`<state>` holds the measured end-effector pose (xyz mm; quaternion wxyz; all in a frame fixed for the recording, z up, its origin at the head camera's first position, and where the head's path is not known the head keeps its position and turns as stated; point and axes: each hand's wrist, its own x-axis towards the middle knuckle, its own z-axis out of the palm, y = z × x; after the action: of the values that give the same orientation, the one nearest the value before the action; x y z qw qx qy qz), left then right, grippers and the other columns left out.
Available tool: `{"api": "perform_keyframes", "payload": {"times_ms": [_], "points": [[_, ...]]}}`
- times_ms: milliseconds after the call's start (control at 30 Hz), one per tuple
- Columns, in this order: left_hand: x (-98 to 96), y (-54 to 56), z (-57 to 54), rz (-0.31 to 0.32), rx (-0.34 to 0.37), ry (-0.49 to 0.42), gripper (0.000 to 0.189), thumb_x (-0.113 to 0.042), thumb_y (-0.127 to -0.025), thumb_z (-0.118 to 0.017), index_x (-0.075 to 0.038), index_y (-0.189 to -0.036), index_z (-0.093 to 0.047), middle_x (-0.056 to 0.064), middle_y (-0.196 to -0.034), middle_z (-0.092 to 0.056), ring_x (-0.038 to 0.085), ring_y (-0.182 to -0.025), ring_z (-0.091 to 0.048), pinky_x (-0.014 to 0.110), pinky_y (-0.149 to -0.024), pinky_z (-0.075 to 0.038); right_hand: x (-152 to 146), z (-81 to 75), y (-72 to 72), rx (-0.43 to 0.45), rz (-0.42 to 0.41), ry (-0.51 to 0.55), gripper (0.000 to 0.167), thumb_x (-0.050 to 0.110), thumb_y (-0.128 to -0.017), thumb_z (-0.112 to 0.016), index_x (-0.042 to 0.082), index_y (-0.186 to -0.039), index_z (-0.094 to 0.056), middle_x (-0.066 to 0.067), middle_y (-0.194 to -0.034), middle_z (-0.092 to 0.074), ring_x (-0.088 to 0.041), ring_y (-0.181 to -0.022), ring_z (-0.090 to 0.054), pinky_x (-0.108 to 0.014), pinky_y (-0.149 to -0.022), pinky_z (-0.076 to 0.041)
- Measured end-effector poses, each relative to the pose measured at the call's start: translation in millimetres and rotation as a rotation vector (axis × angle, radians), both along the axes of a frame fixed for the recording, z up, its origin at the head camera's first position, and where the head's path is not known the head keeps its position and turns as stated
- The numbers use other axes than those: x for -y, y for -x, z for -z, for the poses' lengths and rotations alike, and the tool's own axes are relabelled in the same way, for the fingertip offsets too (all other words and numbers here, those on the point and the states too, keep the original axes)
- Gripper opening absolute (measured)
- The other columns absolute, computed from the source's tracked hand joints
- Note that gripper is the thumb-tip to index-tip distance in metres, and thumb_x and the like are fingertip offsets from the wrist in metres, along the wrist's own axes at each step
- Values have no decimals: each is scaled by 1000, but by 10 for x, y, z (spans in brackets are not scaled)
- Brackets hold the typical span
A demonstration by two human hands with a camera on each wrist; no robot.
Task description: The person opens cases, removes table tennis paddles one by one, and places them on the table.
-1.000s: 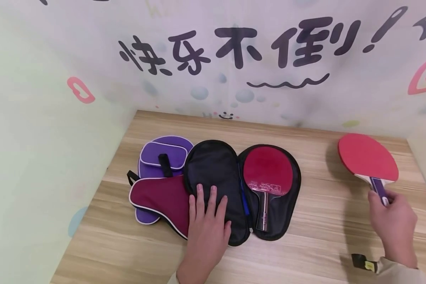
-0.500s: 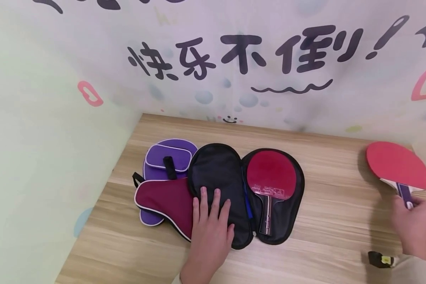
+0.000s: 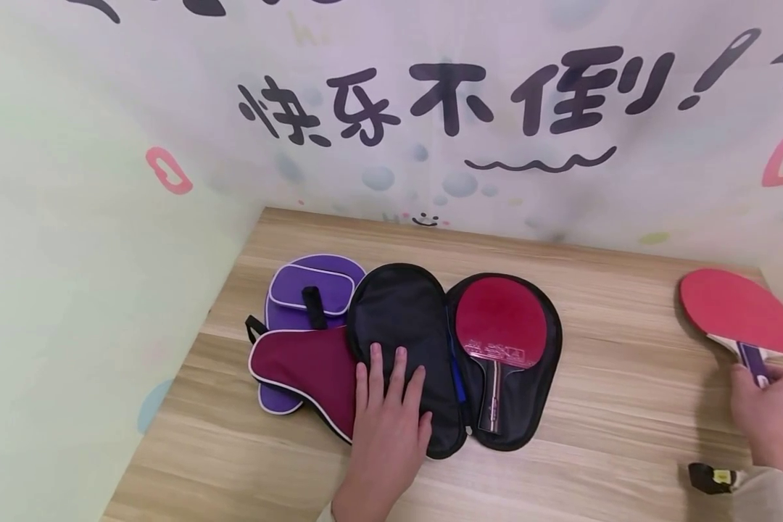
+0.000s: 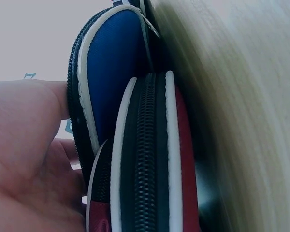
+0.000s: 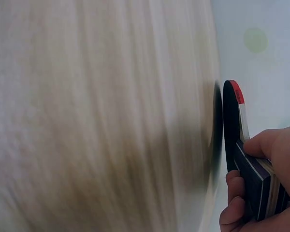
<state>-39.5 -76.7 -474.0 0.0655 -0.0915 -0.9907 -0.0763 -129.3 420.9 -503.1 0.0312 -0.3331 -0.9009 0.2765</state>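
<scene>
My left hand (image 3: 389,428) rests with straight, slightly spread fingers on the black flap (image 3: 398,312) of an unzipped paddle case. In the case's other half (image 3: 528,406) lies a table tennis paddle (image 3: 501,319), red face up, handle toward me. In the left wrist view the flap's blue outer side (image 4: 116,63) shows, propped over a maroon paddle case (image 4: 188,183). My right hand (image 3: 770,413), at the far right, grips the purple handle of a second red paddle (image 3: 737,308). The right wrist view shows this paddle (image 5: 230,121) edge-on, its dark side close over the table.
A purple paddle case (image 3: 309,283) with white piping lies partly under the maroon case at the left. The wooden table (image 3: 620,377) ends at a printed wall (image 3: 378,123) behind, with walls at both sides. A black strap (image 3: 710,478) hangs by the right sleeve.
My right hand has carried its paddle to the right, slowing in the last half second. My left hand stays on the black flap. The head view has shifted slightly.
</scene>
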Motion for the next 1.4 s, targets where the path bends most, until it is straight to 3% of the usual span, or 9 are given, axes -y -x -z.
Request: {"api": "perform_keyframes", "payload": {"times_ms": [200,300,467,700,800,1100,1200,1300,1400], "points": [[-4,2,-8,-5,22,-2,61,-42,-90,-74,-21,-144,-56,12,-163,-41,45,-159,-12,63,-126,-17,1,36,-11,0,-15,-28,56,24,-99,-50,-19,-136,-50,-41,-104,-58,-20,-66,-46,-24,-54,-31],[-4,2,-14,-8,28,0,61,-42,-90,-74,-21,-144,-56,12,-163,-41,45,-159,-12,63,-126,-17,18,58,-18,7,-33,-56,55,23,-99,-50,-19,-135,-51,-46,-111,-57,-33,-71,-53,-26,-56,-31],[-3,3,-15,-12,33,4,60,-42,-90,-73,-21,-144,-56,11,-164,-40,45,-159,-12,63,-126,-17,56,87,-42,42,-45,-83,56,23,-101,-51,-20,-137,-48,-47,-122,-53,-53,-96,-55,-32,-60,-33],[-13,5,-10,-5,35,14,58,-42,-90,-73,-22,-142,-58,12,-164,-40,45,-159,-12,63,-126,-17,114,102,-40,198,-10,-84,63,29,-106,-46,-17,-148,-35,-43,-125,-48,-46,-100,-47,-35,-63,-33],[-16,7,-11,-8,29,17,57,-42,-90,-73,-22,-142,-59,12,-164,-40,46,-158,-12,64,-126,-18,129,106,-42,212,-15,-90,63,28,-107,-46,-17,-148,-34,-41,-122,-47,-45,-100,-44,-36,-65,-32],[-14,4,6,-9,23,11,58,-42,-90,-73,-22,-142,-58,12,-163,-40,46,-159,-12,64,-126,-18,156,73,-63,210,-32,-94,63,28,-106,-45,-17,-149,-32,-40,-121,-44,-47,-103,-41,-41,-69,-33],[-11,9,7,-8,26,6,58,-42,-90,-73,-22,-143,-58,12,-164,-40,46,-159,-12,64,-126,-17,139,48,-64,167,-48,-86,65,26,-104,-45,-17,-150,-29,-44,-131,-41,-52,-116,-39,-54,-82,-39],[-7,12,5,-9,26,3,58,-42,-90,-73,-22,-143,-57,12,-163,-40,46,-159,-12,64,-126,-17,169,-13,-55,122,-87,-91,66,24,-102,-44,-18,-150,-28,-45,-138,-37,-57,-130,-31,-65,-99,-31],[-3,14,1,-11,26,1,62,-41,-90,-73,-22,-145,-55,12,-163,-41,46,-158,-13,64,-125,-18,270,-88,-32,80,-144,-124,58,22,-102,-45,-20,-142,-39,-45,-128,-43,-58,-128,-31,-65,-98,-30]]}}
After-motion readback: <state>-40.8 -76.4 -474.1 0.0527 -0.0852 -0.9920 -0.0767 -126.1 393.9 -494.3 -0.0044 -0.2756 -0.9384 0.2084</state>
